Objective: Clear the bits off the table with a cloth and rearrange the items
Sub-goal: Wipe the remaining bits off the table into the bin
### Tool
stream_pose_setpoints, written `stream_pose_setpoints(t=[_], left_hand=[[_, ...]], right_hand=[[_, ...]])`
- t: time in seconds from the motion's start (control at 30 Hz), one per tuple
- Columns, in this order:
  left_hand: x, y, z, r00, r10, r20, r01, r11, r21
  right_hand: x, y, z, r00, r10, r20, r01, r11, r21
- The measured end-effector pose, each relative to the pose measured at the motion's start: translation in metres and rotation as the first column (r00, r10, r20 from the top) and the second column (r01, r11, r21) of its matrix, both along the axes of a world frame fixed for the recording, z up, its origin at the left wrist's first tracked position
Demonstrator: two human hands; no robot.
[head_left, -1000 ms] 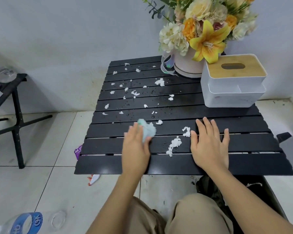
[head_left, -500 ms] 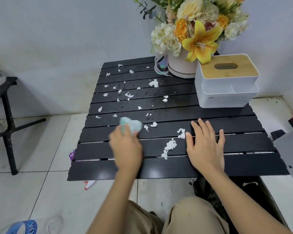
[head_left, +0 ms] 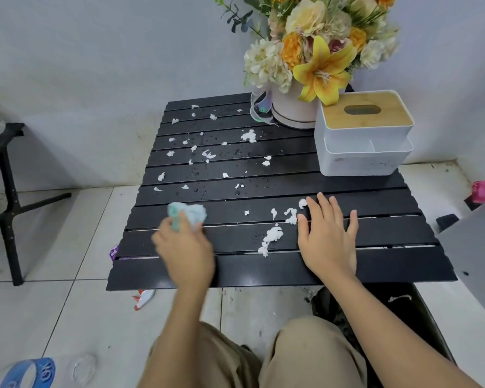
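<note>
Status: clearing is under way and far from done. My left hand (head_left: 184,256) grips the crumpled pale turquoise cloth (head_left: 188,214), fingers curled round it, on the near slats of the black slatted table (head_left: 263,271), towards its left edge. My right hand (head_left: 329,242) lies flat on the near right part, fingers straight and spread, holding nothing. Its fingertips (head_left: 321,198) sit just beside a gathered heap of white shredded bits (head_left: 272,236). That heap, with a few pieces close by, is the only sign of collection. The middle and far slats carry many scattered white scraps (head_left: 248,135) and water droplets (head_left: 237,191), not yet wiped by my judgement. I cannot confirm that anything has left the table. Rearranging has not begun, as I judge it: the round pale pink pot (head_left: 291,112) of cream, orange and yellow flowers (head_left: 319,51) and the white rectangular tissue box with a wooden lid (head_left: 364,133) stand close together in the far right corner. Containers: the lid's oval slot (head_left: 362,109) shows dark with no tissue protruding, so the contents cannot be told. The box's front tray (head_left: 347,152) is split by a divider into two compartments, both appearing empty where visible. A black bin (head_left: 423,309) sits on the floor under the table's near right edge. One white scrap lies at its top, and my arm hides most of the interior.
</note>
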State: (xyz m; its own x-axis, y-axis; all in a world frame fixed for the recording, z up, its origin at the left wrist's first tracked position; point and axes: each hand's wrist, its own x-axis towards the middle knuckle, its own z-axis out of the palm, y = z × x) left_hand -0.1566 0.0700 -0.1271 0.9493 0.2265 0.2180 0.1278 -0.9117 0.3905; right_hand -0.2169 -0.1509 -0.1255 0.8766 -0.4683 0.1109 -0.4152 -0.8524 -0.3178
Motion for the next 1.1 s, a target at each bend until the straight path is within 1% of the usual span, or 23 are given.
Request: stream_pose_setpoints(t=[0.03, 0.1, 0.17, 0.23, 0.27, 0.3, 0.37, 0.43, 0.47, 0.5, 0.57, 0.67, 0.73, 0.8, 0.83, 0.87, 0.9, 0.93, 0.97, 1.0, 1.03, 1.07, 1.1], left_hand=[[-0.009, -0.032, 0.002, 0.998, -0.063, 0.02, 0.063, 0.998, -0.014], [-0.032, -0.085, 0.002, 0.955, -0.294, 0.038, 0.296, 0.953, -0.07], [-0.036, -0.102, 0.011, 0.89, -0.455, -0.035, 0.434, 0.867, -0.243], [-0.022, -0.085, 0.027, 0.838, -0.545, -0.01, 0.479, 0.744, -0.466], [-0.013, -0.064, 0.031, 0.841, -0.54, 0.031, 0.477, 0.714, -0.512], [-0.005, -0.043, 0.036, 0.871, -0.488, 0.066, 0.446, 0.727, -0.522], [0.007, -0.002, 0.031, 0.953, -0.297, 0.063, 0.29, 0.828, -0.481], [-0.001, 0.016, 0.021, 0.999, -0.019, -0.044, 0.005, 0.954, -0.298], [-0.011, 0.011, 0.014, 0.993, 0.102, -0.054, -0.111, 0.97, -0.215], [-0.024, -0.003, 0.009, 0.987, 0.16, -0.031, -0.163, 0.974, -0.16], [-0.046, -0.055, 0.01, 0.993, 0.116, 0.018, -0.113, 0.986, -0.121], [-0.078, -0.151, 0.008, 0.991, -0.135, 0.003, 0.135, 0.983, -0.121], [-0.093, -0.197, 0.013, 0.948, -0.314, -0.042, 0.298, 0.928, -0.223], [-0.085, -0.204, 0.026, 0.902, -0.423, -0.09, 0.356, 0.844, -0.401], [-0.073, -0.191, 0.03, 0.889, -0.448, -0.09, 0.336, 0.775, -0.536], [-0.062, -0.173, 0.035, 0.887, -0.454, -0.086, 0.294, 0.698, -0.652], [-0.052, -0.151, 0.041, 0.899, -0.433, -0.06, 0.259, 0.638, -0.726], [-0.041, -0.128, 0.044, 0.918, -0.395, -0.038, 0.237, 0.623, -0.745], [-0.03, -0.108, 0.042, 0.936, -0.35, -0.023, 0.233, 0.67, -0.705], [-0.023, -0.09, 0.036, 0.954, -0.299, -0.026, 0.226, 0.772, -0.594], [-0.02, -0.078, 0.027, 0.972, -0.228, -0.053, 0.181, 0.878, -0.444], [-0.022, -0.077, 0.02, 0.987, -0.147, -0.064, 0.121, 0.944, -0.306], [-0.03, -0.085, 0.013, 0.994, -0.101, -0.05, 0.089, 0.978, -0.191]], right_hand=[[0.0, 0.0, 0.001, 1.0, 0.006, -0.006, -0.006, 1.0, 0.003], [-0.001, -0.002, 0.002, 1.0, 0.018, -0.006, -0.018, 1.0, 0.026], [-0.004, -0.006, 0.003, 0.999, 0.029, 0.04, -0.033, 0.993, 0.112], [-0.012, -0.019, 0.008, 0.994, 0.036, 0.108, -0.061, 0.97, 0.235], [-0.014, -0.024, 0.012, 0.991, 0.052, 0.126, -0.084, 0.959, 0.272], [-0.019, -0.031, 0.015, 0.99, 0.066, 0.125, -0.097, 0.96, 0.262], [-0.032, -0.049, 0.016, 0.996, 0.062, 0.07, -0.071, 0.988, 0.135], [-0.044, -0.062, 0.011, 0.999, 0.028, -0.02, -0.028, 1.0, 0.01], [-0.047, -0.064, 0.008, 0.998, 0.024, -0.056, -0.025, 0.999, -0.033], [-0.049, -0.063, 0.005, 0.997, 0.02, -0.075, -0.024, 0.998, -0.055], [-0.047, -0.059, 0.002, 0.998, 0.002, -0.061, -0.006, 0.998, -0.055], [-0.045, -0.061, 0.001, 1.0, 0.024, -0.017, -0.024, 1.0, 0.001], [-0.046, -0.067, 0.003, 0.997, 0.04, 0.062, -0.048, 0.99, 0.129], [-0.051, -0.08, 0.011, 0.983, -0.047, 0.179, -0.006, 0.959, 0.282], [-0.055, -0.089, 0.015, 0.972, -0.103, 0.212, 0.041, 0.959, 0.28], [-0.06, -0.102, 0.016, 0.964, -0.152, 0.219, 0.104, 0.97, 0.219], [-0.067, -0.118, 0.016, 0.96, -0.196, 0.201, 0.17, 0.976, 0.137], [-0.074, -0.132, 0.015, 0.96, -0.234, 0.155, 0.226, 0.972, 0.072], [-0.08, -0.142, 0.013, 0.961, -0.263, 0.085, 0.26, 0.964, 0.049], [-0.084, -0.148, 0.011, 0.962, -0.273, 0.011, 0.271, 0.959, 0.086], [-0.087, -0.149, 0.011, 0.962, -0.269, -0.041, 0.272, 0.944, 0.186], [-0.088, -0.148, 0.01, 0.963, -0.261, -0.063, 0.268, 0.915, 0.302], [-0.088, -0.146, 0.01, 0.961, -0.268, -0.065, 0.272, 0.885, 0.377]])
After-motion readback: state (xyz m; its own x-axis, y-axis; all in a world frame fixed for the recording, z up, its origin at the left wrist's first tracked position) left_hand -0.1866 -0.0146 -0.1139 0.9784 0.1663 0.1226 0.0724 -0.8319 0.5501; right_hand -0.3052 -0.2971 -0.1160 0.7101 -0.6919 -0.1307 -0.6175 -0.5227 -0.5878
